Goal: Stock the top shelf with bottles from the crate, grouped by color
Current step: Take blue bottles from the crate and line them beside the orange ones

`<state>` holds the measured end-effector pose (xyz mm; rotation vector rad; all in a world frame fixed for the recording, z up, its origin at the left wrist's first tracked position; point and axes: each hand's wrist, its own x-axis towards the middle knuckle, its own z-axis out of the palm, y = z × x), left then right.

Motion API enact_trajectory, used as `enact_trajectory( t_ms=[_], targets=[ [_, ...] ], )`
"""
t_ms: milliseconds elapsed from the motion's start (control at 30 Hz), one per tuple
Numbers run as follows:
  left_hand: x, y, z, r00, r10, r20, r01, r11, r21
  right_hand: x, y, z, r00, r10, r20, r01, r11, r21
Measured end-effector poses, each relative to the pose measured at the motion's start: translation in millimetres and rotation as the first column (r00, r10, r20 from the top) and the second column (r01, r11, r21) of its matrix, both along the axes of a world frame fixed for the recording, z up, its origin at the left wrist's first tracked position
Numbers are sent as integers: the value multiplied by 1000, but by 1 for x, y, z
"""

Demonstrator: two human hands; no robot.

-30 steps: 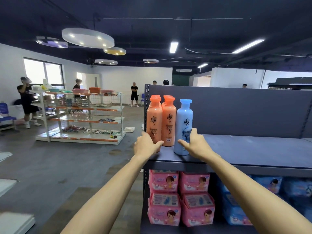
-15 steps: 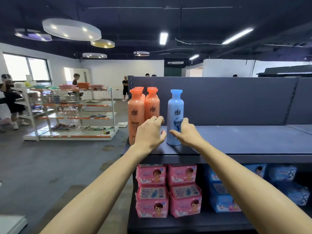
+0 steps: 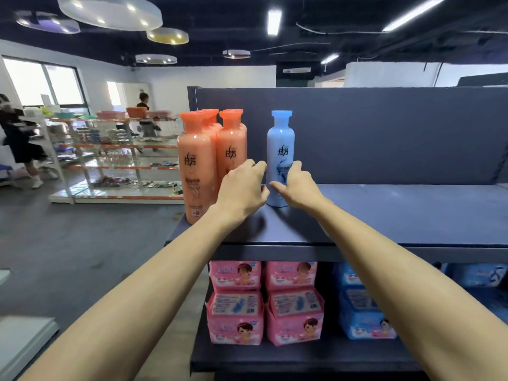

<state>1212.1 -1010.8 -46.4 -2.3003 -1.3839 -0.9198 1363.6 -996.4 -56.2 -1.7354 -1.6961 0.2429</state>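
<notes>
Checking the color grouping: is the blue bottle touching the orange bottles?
No, a gap separates the blue bottle from the orange bottles.

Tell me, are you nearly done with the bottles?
Not yet. The orange bottles stand grouped on the top shelf. The right hand grips the only blue bottle, left hand beside it. The crate is out of view, so what's left is unknown.

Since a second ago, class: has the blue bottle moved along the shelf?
Yes. The blue bottle has slid right, opening a gap from the orange bottles.
</notes>
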Motion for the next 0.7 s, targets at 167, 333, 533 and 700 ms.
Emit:
enact_trajectory(
  t_ms=[167,333,533,700],
  targets=[
    [3,7,-10,999,34,-7,-34,999,24,0,30,-1,1000,-16,-3,16,1000,1],
    [3,10,-17,999,32,-3,-32,998,49,-9,57,-1,1000,-5,-17,5,1000,4],
    [-1,10,-19,1000,10,22,-12,998,59,-19,77,-1,999,1,-36,-1,1000,8],
    [-5,10,-20,1000,-7,30,4,996,90,-23,87,-3,999,-2,-42,2,1000,15]
  ],
)
